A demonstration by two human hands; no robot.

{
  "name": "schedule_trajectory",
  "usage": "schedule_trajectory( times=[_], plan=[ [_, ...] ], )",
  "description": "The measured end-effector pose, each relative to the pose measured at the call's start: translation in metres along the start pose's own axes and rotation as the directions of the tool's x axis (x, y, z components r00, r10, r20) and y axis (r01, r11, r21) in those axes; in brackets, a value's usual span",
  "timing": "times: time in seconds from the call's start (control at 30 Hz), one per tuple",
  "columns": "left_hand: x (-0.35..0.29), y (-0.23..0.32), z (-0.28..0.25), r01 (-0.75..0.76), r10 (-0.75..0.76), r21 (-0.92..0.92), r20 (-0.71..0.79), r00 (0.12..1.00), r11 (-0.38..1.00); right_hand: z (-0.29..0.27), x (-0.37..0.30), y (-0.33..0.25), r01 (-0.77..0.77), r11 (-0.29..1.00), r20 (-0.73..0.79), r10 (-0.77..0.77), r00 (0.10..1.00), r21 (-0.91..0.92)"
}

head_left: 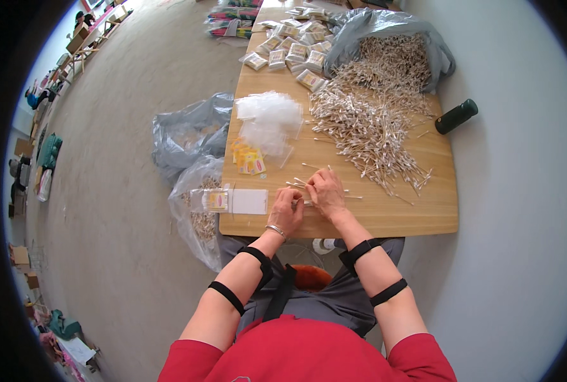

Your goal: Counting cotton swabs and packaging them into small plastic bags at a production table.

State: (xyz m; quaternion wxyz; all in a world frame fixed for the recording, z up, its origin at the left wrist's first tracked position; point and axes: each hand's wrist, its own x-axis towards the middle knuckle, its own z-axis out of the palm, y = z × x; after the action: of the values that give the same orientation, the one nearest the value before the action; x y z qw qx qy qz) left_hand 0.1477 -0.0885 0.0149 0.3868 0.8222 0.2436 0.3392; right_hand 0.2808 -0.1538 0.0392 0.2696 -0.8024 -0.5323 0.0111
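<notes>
Near the front edge of the table, my left hand (pixel 286 213) is closed around a small bundle of cotton swabs (pixel 306 203). Right beside it, my right hand (pixel 327 192) has its fingers drawn together over some loose swabs (pixel 296 183); its fingertips are partly hidden, and a swab seems to be pinched there. To the left of my left hand lies a white rectangular card or box (pixel 250 201). Against it rests a clear packet (pixel 215 200) with swabs and a yellow label, reaching over the table's left edge.
A big heap of cotton swabs (pixel 373 124) spills from a grey plastic bag (pixel 446 60). Filled packets (pixel 287 44) lie at the far left, above clear empty bags (pixel 267 118) and yellow labels (pixel 248 160). A dark green bottle (pixel 457 116) lies by the wall. Plastic bags (pixel 191 137) hang at left.
</notes>
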Motion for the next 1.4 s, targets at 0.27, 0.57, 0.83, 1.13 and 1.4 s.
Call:
schedule_trajectory(
  times=[0.27, 0.57, 0.83, 1.13, 1.4],
  plan=[
    [-0.004, -0.008, -0.001, 0.078, -0.082, -0.049, -0.071, 0.994, 0.996, -0.005, -0.002, -0.002, -0.116, 0.989, -0.062, 0.111, 0.992, -0.096],
    [0.018, -0.02, -0.01, 0.397, -0.511, -0.605, -0.019, 0.86, 0.69, 0.006, 0.002, -0.014, -0.008, 0.988, 0.012, 0.01, 1.0, -0.153],
    [0.024, 0.008, -0.041, 0.415, -0.466, -0.739, 0.155, 0.871, 0.531, -0.031, -0.017, -0.051, -0.116, 0.962, 0.002, 0.12, 0.993, 0.248],
    [0.012, 0.033, -0.061, 0.416, -0.416, -0.658, 0.168, 0.894, 0.627, -0.046, -0.039, -0.08, -0.273, 0.743, 0.148, 0.231, 0.962, 0.611],
    [-0.006, 0.034, -0.076, 0.52, -0.435, -0.664, 0.31, 0.845, 0.537, -0.04, -0.05, -0.093, -0.283, 0.432, 0.202, 0.224, 0.953, 0.856]
  ],
)
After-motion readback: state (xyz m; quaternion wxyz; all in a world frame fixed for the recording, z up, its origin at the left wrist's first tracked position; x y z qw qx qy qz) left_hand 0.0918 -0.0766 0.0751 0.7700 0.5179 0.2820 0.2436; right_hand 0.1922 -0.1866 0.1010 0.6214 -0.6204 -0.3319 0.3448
